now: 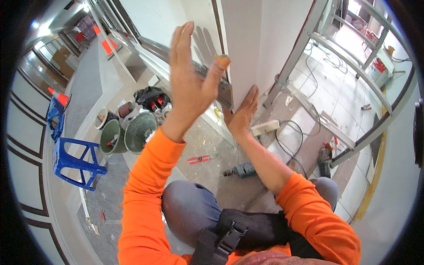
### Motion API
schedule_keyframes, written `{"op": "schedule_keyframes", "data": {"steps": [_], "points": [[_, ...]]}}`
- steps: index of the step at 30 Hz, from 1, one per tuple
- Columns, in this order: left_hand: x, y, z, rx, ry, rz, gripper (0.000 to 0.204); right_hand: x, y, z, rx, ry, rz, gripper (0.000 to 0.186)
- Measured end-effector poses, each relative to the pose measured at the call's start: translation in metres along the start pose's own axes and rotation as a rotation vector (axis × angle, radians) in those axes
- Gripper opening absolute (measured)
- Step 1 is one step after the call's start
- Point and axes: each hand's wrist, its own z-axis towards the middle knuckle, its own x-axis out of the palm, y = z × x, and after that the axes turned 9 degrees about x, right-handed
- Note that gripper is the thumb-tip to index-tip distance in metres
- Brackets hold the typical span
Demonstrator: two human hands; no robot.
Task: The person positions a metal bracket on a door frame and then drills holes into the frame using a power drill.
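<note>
My left hand (192, 84) is raised in front of a dark metal-edged strip (163, 53) along the wall, fingers stretched out and an orange covering on the thumb tip; whether it touches anything is unclear. My right hand (243, 115) lies with extended fingers against the lower edge of a white vertical column (243, 44). Below it are a white block (264, 127), possibly a power strip, and a grey-blue power drill (240, 170). Red-handled pliers or a similar tool (199, 159) lie on the dusty floor.
An aluminium ladder (318, 132) stands at the right, near cables and an angle grinder (324, 161). Green buckets (110, 137), a black bag (145, 97), a blue plastic stool (66, 159) and orange cones (57, 95) sit to the left along the corridor.
</note>
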Motion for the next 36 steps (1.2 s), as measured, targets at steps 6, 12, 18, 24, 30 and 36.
{"op": "schedule_keyframes", "data": {"steps": [6,12,18,24,30,36], "points": [[0.033,0.002,-0.010,-0.106,0.109,-0.113,0.091,-0.001,-0.004,-0.003,0.014,0.013,0.013,0.129],[0.040,0.003,0.009,-0.062,0.047,-0.044,0.096,-0.019,-0.031,0.011,0.010,0.115,0.077,0.136],[0.060,0.023,0.008,0.045,-0.469,0.131,0.062,0.005,-0.051,-0.006,0.116,0.197,0.009,0.138],[-0.032,0.031,-0.097,-0.076,0.046,-0.155,0.035,0.004,-0.073,-0.006,0.052,0.171,0.153,0.127],[-0.189,0.089,-0.396,-1.373,-0.222,0.492,0.052,0.011,-0.063,-0.008,-0.048,0.177,0.119,0.121],[-0.207,0.127,-0.429,-1.962,-0.853,-0.122,0.053,-0.002,-0.068,0.009,-0.087,0.201,0.098,0.117]]}}
